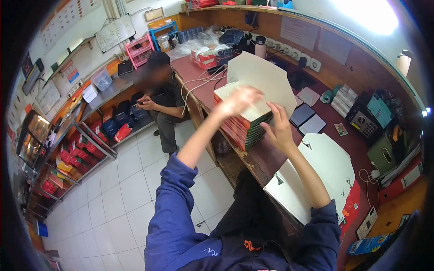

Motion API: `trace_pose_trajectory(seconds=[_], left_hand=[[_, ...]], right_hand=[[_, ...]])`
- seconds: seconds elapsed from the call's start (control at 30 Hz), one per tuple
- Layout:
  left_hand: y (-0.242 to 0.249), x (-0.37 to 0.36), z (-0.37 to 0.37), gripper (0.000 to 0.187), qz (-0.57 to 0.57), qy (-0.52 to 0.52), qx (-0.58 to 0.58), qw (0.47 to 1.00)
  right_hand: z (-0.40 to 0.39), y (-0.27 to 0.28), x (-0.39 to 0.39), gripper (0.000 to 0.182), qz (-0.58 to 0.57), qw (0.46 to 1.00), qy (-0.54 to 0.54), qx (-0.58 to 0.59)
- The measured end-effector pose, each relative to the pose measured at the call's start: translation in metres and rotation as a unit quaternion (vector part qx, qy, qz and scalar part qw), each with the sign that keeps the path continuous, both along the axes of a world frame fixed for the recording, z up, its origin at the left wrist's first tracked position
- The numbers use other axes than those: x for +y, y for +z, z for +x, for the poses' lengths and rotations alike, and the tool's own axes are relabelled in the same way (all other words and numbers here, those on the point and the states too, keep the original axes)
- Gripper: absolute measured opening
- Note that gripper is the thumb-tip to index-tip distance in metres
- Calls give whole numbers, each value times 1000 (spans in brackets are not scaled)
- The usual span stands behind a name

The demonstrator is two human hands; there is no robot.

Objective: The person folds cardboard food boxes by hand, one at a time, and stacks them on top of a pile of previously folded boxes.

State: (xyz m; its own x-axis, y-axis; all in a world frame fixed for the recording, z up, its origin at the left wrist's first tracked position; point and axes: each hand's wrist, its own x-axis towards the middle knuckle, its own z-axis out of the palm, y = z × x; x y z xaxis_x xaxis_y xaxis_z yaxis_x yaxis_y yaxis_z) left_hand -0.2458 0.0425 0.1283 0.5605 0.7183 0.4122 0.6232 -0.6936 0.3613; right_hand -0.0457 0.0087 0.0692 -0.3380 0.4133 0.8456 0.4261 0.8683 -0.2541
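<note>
A stack of folded cardboard boxes [246,134], red and green on the sides, stands at the table edge in front of me. On top is a box with its white inside showing and its white lid [262,74] raised at the back. My left hand [239,103] is over the open top box, its fingers smeared by motion. At the box's right front corner is my right hand [280,128], thumb and fingers apart and fingertips close to the side wall. Flat white cardboard blanks [323,162] with cut slots lie under my right forearm.
A person [165,97] sits at the left beyond the table, hands together. Two dark-framed tablets [307,121], a telephone [361,122] and a phone [367,223] lie to the right. White cables [201,86] cross the table's far left corner. Red boxes [208,58] stand behind.
</note>
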Motion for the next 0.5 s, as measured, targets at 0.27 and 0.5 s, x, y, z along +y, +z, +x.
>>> trace_pose_trajectory(seconds=[0.27,0.5], left_hand=[[-29,73,-95,35,-228,21,-109,967],[-38,59,-91,35,-194,34,-149,969]], right_hand=[[-26,-5,-6,27,57,990,11,-125],[-27,-16,-7,25,46,985,26,-165]])
